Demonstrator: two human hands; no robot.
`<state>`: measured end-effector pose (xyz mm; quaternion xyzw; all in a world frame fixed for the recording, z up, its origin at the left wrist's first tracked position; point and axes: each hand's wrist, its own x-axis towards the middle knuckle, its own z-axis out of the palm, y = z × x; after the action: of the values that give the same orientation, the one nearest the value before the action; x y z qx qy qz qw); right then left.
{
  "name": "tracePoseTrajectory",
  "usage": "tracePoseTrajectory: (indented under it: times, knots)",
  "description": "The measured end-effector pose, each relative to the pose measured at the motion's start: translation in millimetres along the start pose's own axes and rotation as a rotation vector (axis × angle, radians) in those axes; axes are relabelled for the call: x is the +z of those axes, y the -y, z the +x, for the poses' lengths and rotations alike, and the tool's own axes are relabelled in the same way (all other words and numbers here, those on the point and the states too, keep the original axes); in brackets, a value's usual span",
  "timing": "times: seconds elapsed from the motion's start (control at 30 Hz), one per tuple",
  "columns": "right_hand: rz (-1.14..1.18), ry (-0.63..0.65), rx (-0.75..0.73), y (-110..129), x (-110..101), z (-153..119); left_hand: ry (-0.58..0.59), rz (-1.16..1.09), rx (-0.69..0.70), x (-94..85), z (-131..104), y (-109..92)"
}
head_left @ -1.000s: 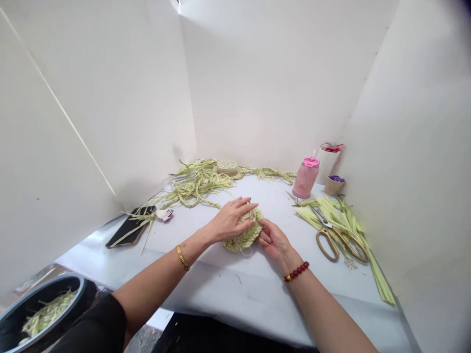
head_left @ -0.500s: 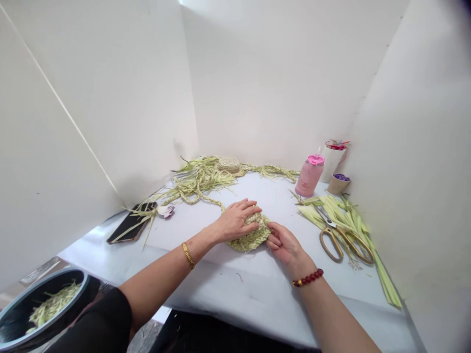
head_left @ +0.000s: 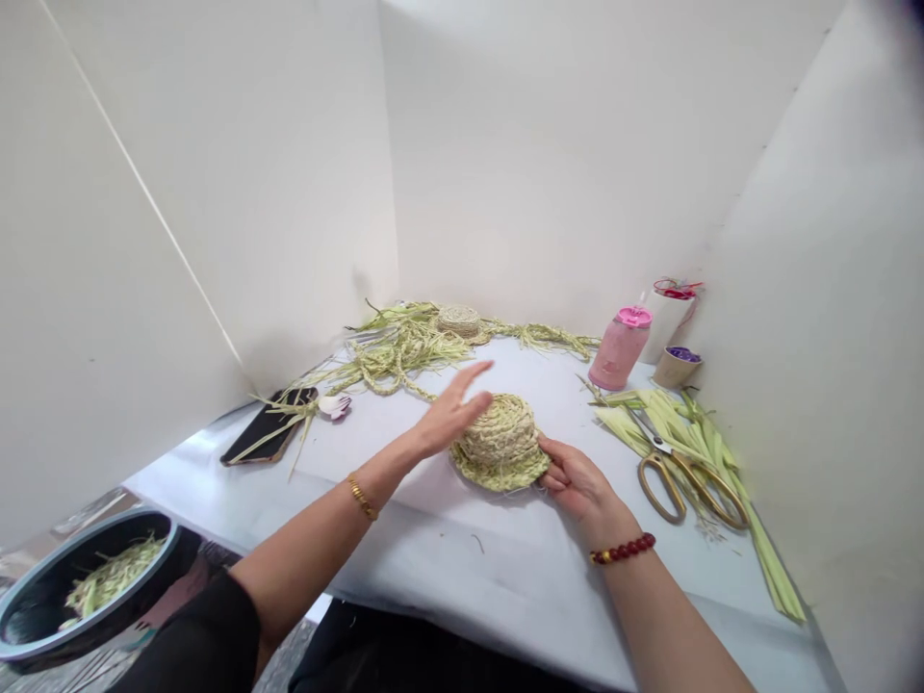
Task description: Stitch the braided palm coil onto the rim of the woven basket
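Note:
A small woven straw hat (head_left: 500,438) rests crown up on the white-covered table, in front of me. Its brim is greener than its crown, and loose fibres stick out at the lower edge. My right hand (head_left: 577,476) pinches the brim at the right side. Beside the crown on the left is my left hand (head_left: 454,414), fingers extended and thumb apart, holding nothing. From behind that hand a straw braid (head_left: 411,385) runs back toward the pile of fibres.
Loose straw (head_left: 404,346) and a second small hat (head_left: 458,320) lie at the back. Scissors (head_left: 682,472) rest on green leaf strips (head_left: 769,558) at right, near a pink bottle (head_left: 621,348) and a paper cup (head_left: 677,367). A phone (head_left: 270,428) lies left; a bin (head_left: 169,549) stands below.
My left hand has lifted off the hat's crown and moved left, uncovering it. My right hand still holds the brim. The whole view has shifted slightly.

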<state>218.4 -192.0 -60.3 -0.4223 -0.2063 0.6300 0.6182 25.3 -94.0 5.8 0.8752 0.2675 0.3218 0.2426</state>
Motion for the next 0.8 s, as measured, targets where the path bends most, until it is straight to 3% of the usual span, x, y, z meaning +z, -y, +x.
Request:
tracePoseTrajectory:
  times: [0.07, 0.1, 0.2, 0.3, 0.4, 0.5, 0.8]
  knots:
    - [0.041, 0.000, -0.004, 2, -3, 3, -0.210, -0.024, -0.167, -10.4, -17, 13]
    - [0.058, -0.002, -0.007, 2, -4, 4, -0.247, 0.002, -0.211, -13.1, -28, 19]
    - [0.097, -0.016, -0.016, 2, -6, 6, -0.117, 0.117, -0.045, -10.7, -60, 29]
    - [0.118, -0.033, -0.018, 1, -5, 6, -0.023, 0.251, 0.104, 2.1, -78, 26]
    - [0.131, -0.052, -0.015, 0, 0, 3, 0.024, 0.373, 0.175, 15.9, -76, 22]
    - [0.139, -0.079, -0.020, 1, 5, 1, -0.020, 0.470, 0.184, 24.5, -67, 24]
    - [0.130, -0.086, -0.022, 2, 8, -6, -0.157, 0.488, 0.361, 20.8, -48, 32]
